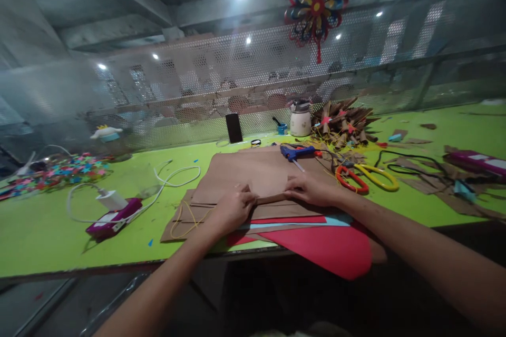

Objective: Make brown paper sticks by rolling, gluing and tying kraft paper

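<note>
My left hand [235, 204] and my right hand [306, 189] are both closed on a small piece of brown paper [271, 198], which looks folded or rolled along its near edge. It lies over a stack of larger brown paper sheets [225, 171]. Under the stack, red paper [328, 247] and light blue paper [338, 219] stick out toward me, the red one past the table's front edge. Beyond my right hand lies a blue glue gun [296, 153]. Scissors with red and yellow handles [366, 178] rest right of that hand.
Purple power strips lie left [114, 218] and right [478, 162], with a white cable [177, 179] looping across the green table [35, 237]. Rolled brown paper pieces [343, 121] are heaped at the back beside a white jar [301, 118]. Colourful paper stars [67, 174] are piled left.
</note>
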### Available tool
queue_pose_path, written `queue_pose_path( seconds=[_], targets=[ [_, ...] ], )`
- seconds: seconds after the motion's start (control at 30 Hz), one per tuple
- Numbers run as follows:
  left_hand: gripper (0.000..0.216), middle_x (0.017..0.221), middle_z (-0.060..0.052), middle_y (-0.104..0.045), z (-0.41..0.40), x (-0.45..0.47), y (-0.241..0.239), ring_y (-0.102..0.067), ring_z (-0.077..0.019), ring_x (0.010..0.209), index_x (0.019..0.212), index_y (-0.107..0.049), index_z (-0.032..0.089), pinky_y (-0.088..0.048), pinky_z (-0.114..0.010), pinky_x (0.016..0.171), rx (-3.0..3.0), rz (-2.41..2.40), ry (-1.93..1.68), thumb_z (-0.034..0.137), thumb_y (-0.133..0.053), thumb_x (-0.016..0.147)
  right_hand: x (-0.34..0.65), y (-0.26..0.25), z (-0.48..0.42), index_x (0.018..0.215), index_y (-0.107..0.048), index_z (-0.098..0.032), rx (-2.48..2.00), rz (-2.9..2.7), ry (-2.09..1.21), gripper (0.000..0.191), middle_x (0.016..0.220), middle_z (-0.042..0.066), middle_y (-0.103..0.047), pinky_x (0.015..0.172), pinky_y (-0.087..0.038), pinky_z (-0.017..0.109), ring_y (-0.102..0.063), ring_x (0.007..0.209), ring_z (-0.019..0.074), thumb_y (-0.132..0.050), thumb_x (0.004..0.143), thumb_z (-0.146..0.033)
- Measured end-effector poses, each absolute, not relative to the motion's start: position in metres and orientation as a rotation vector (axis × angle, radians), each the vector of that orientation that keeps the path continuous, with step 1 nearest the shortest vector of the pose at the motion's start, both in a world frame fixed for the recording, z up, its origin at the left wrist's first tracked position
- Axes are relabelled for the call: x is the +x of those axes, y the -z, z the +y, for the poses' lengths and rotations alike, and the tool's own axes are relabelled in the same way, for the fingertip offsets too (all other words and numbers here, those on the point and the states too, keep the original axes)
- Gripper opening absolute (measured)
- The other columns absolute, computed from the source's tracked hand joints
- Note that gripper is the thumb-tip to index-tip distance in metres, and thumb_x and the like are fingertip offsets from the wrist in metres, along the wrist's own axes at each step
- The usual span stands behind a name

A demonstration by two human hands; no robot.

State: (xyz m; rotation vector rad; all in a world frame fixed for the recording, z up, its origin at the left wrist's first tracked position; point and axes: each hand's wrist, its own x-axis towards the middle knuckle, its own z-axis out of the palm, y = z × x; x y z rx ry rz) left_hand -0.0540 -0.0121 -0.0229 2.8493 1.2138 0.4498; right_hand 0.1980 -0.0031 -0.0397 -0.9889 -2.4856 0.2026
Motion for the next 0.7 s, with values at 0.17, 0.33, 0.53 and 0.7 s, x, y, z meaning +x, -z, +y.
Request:
queue_pose_path(
  seconds=[0.17,0.33,0.53,0.7],
  targets=[
    [0.032,0.075,-0.004,-0.052,-0.007,-0.053,0.025,-0.050,-0.0143,0.071,0.071,-0.064,0.017,-0.038,-0.025,0.067,2.880,1.283,-0.407,0.024,-0.038,0.088,0.205,0.038,-0.006,0.072,-0.066,-0.016,-1.040,-2.538,-0.028,0.035,0.074,0.006,-0.055,0.063,-0.037,0.025,-0.051,0.068,0.0140,-0.041,0.090,-0.032],
    [0.030,0.074,-0.006,-0.054,-0.010,-0.048,0.029,-0.051,-0.0150,0.068,0.070,-0.065,0.017,-0.038,-0.026,0.064,2.877,1.437,-0.402,0.024,-0.040,0.085,0.204,0.036,-0.011,0.084,-0.064,-0.017,-1.114,-2.502,0.045,0.024,0.081,0.007,-0.060,0.067,-0.038,0.026,-0.054,0.076,0.0161,-0.043,0.088,-0.029],
    [0.033,0.076,-0.007,-0.054,-0.018,-0.044,0.030,-0.051,-0.0158,0.069,0.070,-0.065,0.016,-0.040,-0.027,0.065,2.879,1.525,-0.420,0.026,-0.038,0.086,0.206,0.036,-0.015,0.100,-0.056,-0.016,-1.132,-2.415,-0.113,0.023,0.084,0.006,-0.062,0.066,-0.041,0.027,-0.055,0.075,0.0164,-0.055,0.081,-0.029],
    [0.033,0.076,-0.007,-0.053,-0.020,-0.045,0.028,-0.050,-0.0167,0.073,0.069,-0.064,0.016,-0.040,-0.027,0.068,2.909,1.463,-0.437,0.025,-0.038,0.087,0.202,0.042,-0.011,0.095,-0.064,-0.019,-0.944,-2.505,-0.130,0.020,0.088,0.007,-0.060,0.073,-0.041,0.028,-0.054,0.083,0.0172,-0.049,0.086,-0.028]
  ],
)
